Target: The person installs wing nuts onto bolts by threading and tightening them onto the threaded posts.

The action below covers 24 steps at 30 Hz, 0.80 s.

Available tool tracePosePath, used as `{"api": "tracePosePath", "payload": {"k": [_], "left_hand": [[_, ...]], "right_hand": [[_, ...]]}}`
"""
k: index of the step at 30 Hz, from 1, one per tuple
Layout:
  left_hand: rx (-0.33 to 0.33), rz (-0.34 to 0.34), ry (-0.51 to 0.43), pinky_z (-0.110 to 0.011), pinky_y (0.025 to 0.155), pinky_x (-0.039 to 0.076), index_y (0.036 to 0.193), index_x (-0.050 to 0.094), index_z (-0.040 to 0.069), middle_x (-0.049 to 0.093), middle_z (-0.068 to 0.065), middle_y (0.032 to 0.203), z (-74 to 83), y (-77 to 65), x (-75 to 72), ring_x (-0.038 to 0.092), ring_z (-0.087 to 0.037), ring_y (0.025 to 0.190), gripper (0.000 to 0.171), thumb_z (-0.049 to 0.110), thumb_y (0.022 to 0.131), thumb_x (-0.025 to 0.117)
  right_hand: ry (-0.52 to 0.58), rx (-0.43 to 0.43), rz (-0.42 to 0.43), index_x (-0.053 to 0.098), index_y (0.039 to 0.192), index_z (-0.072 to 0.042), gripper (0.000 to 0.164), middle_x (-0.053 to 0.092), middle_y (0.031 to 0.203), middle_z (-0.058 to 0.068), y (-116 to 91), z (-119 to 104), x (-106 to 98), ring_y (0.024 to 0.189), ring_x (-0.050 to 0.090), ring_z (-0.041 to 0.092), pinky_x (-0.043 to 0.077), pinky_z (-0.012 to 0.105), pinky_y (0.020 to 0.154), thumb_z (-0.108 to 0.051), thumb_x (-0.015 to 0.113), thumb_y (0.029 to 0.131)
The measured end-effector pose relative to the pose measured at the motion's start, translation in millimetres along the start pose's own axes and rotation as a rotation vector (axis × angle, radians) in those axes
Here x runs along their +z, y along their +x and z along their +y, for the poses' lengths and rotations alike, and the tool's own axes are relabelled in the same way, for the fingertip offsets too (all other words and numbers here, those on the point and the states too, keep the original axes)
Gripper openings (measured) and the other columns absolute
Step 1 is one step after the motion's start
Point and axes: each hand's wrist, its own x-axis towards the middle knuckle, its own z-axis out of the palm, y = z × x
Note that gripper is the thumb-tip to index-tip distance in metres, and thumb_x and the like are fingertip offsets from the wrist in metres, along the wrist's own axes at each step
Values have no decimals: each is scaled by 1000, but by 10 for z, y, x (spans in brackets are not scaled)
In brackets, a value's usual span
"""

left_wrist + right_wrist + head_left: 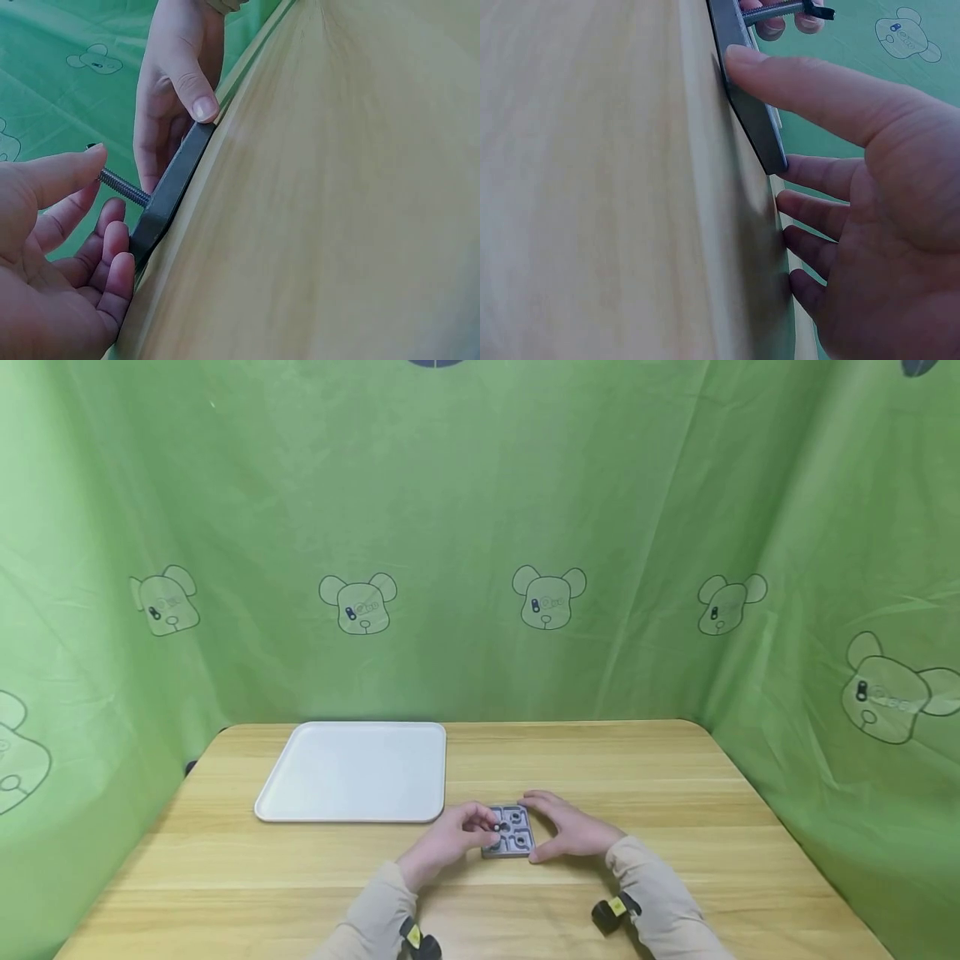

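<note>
A square dark metal plate (522, 829) with recesses and round holes lies flat on the wooden table, between both hands. A threaded bolt (124, 187) stands out from the plate's upper face near its middle. My left hand (448, 840) pinches the bolt's outer end between thumb and forefinger; its other fingers curl loosely by the plate's left edge. From the right side, my right hand (574, 832) holds the plate, thumb at the near corner and forefinger at the far one. In the right wrist view the bolt (776, 11) shows a dark end piece.
A white rectangular tray (352, 772) lies on the table (600, 760) at the back left, close to the left hand. Green curtains (480, 527) with bear-head drawings hang behind the table and along both sides. Each wrist wears a strapped-on camera (609, 914).
</note>
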Motion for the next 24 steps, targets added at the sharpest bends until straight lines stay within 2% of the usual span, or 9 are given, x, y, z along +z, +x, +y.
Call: {"api": "tracePosePath", "payload": {"k": [13,24], "left_hand": [[9,3,22,-29,83,43,109,67,8,66,-6,101,-4,2,10,56,-13,91,24,14,86,69],[-5,-4,16,-34,89,43,111,67,8,66,-6,105,-27,9,6,56,-14,95,23,14,88,66]], "right_hand": [[-11,-5,8,35,147,-2,96,27,155,26,-1,-5,-1,140,28,50,23,70,109,-43,80,73],[-3,-7,6,35,147,-3,96,27,155,26,4,3,1,141,28,50,22,69,110,-43,80,72]]}}
